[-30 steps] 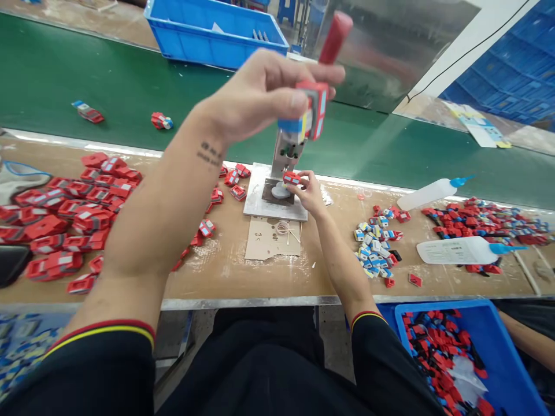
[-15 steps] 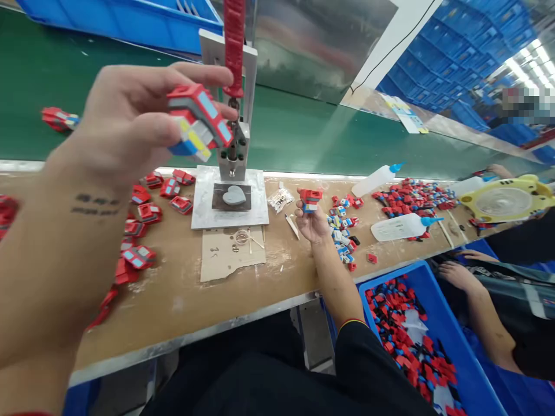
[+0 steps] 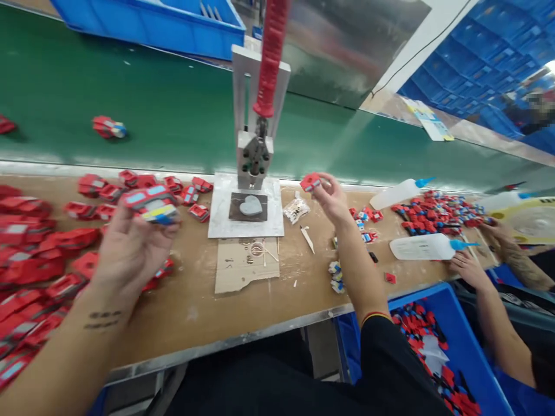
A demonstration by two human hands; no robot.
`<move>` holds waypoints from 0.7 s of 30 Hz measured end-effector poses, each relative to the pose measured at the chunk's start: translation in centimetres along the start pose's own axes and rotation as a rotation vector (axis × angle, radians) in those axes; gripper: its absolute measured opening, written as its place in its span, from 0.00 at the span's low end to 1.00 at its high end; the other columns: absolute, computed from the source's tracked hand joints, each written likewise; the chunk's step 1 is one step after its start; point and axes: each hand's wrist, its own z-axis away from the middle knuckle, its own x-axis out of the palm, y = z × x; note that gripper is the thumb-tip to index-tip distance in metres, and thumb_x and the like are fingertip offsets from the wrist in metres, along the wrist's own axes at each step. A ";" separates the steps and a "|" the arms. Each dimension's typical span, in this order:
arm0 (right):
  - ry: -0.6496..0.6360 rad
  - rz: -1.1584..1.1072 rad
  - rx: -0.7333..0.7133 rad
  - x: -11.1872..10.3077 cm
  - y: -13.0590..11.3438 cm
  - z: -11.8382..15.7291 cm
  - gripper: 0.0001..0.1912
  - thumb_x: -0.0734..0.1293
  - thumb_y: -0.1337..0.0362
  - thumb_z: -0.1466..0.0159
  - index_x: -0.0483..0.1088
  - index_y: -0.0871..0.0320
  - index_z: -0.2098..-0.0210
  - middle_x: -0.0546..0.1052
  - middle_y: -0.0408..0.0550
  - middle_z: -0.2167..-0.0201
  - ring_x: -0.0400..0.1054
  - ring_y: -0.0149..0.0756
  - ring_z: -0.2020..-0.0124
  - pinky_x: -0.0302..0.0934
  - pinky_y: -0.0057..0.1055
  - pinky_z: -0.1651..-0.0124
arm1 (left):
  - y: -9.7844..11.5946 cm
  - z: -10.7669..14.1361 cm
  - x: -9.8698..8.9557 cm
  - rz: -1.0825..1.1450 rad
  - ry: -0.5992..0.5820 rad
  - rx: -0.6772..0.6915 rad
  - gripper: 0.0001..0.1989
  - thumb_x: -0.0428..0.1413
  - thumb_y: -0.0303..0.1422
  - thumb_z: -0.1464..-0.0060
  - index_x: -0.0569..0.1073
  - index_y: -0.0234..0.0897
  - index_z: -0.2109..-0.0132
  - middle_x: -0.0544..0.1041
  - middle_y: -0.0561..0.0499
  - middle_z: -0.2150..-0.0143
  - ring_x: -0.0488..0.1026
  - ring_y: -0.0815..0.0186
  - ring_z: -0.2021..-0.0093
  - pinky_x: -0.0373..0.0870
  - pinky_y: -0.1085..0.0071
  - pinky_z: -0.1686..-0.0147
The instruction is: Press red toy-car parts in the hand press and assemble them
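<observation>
My left hand (image 3: pixel 134 248) is closed on a red toy vehicle (image 3: pixel 151 203) with grey, yellow and blue parts, held above the bench at the left. Between thumb and fingers of my right hand (image 3: pixel 333 199) is a small red toy part (image 3: pixel 310 182), right of the press. Red toy pieces (image 3: pixel 34 248) lie heaped beside and beyond my left hand. A hand press (image 3: pixel 255 153) with a red handle stands between my hands, a grey heart-shaped piece (image 3: pixel 251 205) on its base. Small white and blue parts (image 3: pixel 336 276) lie by my right forearm.
Cardboard (image 3: pixel 247 274) lies before the press. White bottles (image 3: pixel 420 247) and a red parts pile (image 3: pixel 437 211) are at the right. A blue bin (image 3: pixel 470 341) stands below the bench edge. Another person's hands (image 3: pixel 468 267) are at the far right. Behind runs a green belt (image 3: pixel 173 115).
My left hand has come down from beside the press handle to above the red pieces, still holding the toy. My right hand has risen and turned with its red part. The view has shifted left.
</observation>
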 end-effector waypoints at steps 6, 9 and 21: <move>-0.200 0.826 -0.125 3.1 1.0 -11.8 0.13 0.68 0.71 0.42 0.77 0.59 0.58 0.83 0.59 0.55 0.73 0.53 0.50 0.63 0.57 0.35 | -3.3 0.4 0.4 0.026 -0.123 -0.173 0.25 0.78 0.37 0.61 0.77 0.55 0.57 0.86 0.58 0.55 0.83 0.61 0.56 0.81 0.66 0.62; -0.234 0.863 -0.139 3.3 0.8 -12.8 0.18 0.68 0.73 0.43 0.77 0.63 0.52 0.81 0.64 0.51 0.71 0.56 0.45 0.59 0.61 0.33 | -4.4 -0.7 0.9 -0.060 -0.235 -0.109 0.23 0.75 0.38 0.54 0.73 0.50 0.54 0.84 0.55 0.56 0.82 0.63 0.56 0.81 0.63 0.56; 0.092 0.242 -0.864 8.3 -22.0 -5.6 0.24 0.65 0.45 0.27 0.70 0.49 0.38 0.79 0.45 0.46 0.74 0.44 0.39 0.72 0.37 0.45 | -6.7 -7.0 4.9 -0.728 -0.531 0.262 0.22 0.65 0.28 0.49 0.74 0.38 0.46 0.83 0.45 0.51 0.82 0.57 0.51 0.78 0.58 0.46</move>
